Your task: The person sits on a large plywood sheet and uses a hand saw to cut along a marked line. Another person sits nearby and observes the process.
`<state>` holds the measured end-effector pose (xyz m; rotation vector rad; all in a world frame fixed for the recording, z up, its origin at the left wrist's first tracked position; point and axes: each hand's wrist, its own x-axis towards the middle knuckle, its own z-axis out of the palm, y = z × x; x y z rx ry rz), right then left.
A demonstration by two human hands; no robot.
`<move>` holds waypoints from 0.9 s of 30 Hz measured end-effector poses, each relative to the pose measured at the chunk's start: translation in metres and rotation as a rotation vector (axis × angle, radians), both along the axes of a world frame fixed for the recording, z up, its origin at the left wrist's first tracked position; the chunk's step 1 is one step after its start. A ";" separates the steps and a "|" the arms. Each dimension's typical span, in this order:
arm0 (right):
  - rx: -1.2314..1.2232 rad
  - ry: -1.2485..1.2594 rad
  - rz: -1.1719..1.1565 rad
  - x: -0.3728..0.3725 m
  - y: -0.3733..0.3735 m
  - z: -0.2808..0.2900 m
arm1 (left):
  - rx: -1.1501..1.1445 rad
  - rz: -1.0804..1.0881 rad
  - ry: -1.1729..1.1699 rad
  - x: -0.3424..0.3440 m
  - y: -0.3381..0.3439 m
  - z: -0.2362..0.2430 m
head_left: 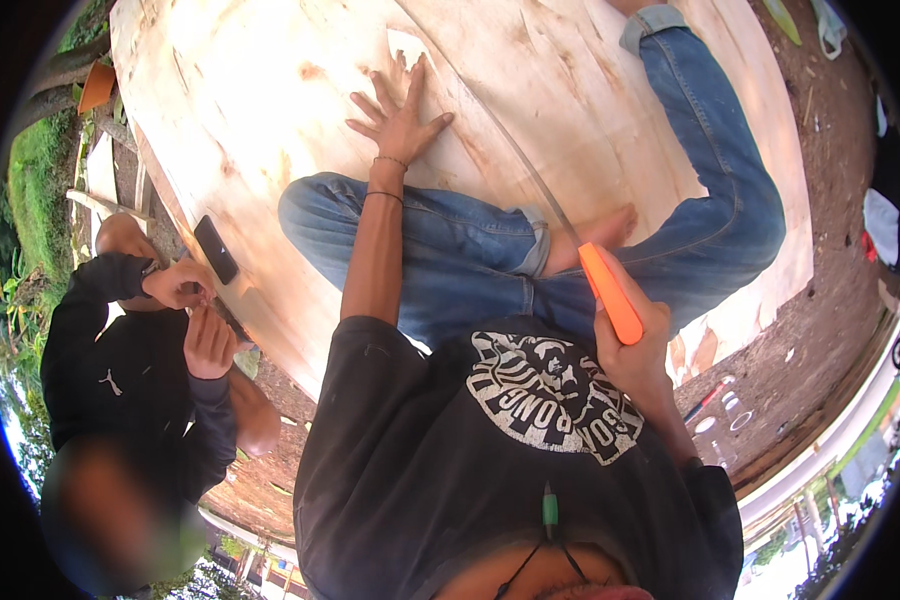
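Note:
I sit cross-legged in blue jeans on a large pale plywood sheet (270,90). My left hand (400,115) lies flat on the wood with its fingers spread and holds nothing. My right hand (635,345) grips the orange handle (610,295) of a long thin blade (500,135). The blade runs up and to the left across the sheet, passing just right of my left hand toward a curved cut line near the fingertips. My bare foot (600,235) rests beside the handle.
Another person in a black top (130,370) crouches at the sheet's left edge, both hands raised near a small black rectangular object (216,250) lying on the wood. Brown dirt ground (820,300) with small scraps lies to the right; grass and planks are at far left.

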<state>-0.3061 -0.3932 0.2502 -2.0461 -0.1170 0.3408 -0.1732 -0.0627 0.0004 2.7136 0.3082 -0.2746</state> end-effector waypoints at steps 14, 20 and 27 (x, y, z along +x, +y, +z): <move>-0.020 0.129 0.003 -0.003 0.003 0.006 | -0.021 0.005 -0.017 0.012 0.000 -0.004; -0.035 0.041 0.053 -0.005 -0.010 0.022 | -0.004 -0.002 0.021 -0.005 0.003 -0.005; -0.094 0.168 0.065 0.012 0.005 0.002 | -0.074 -0.060 -0.054 0.000 0.000 -0.013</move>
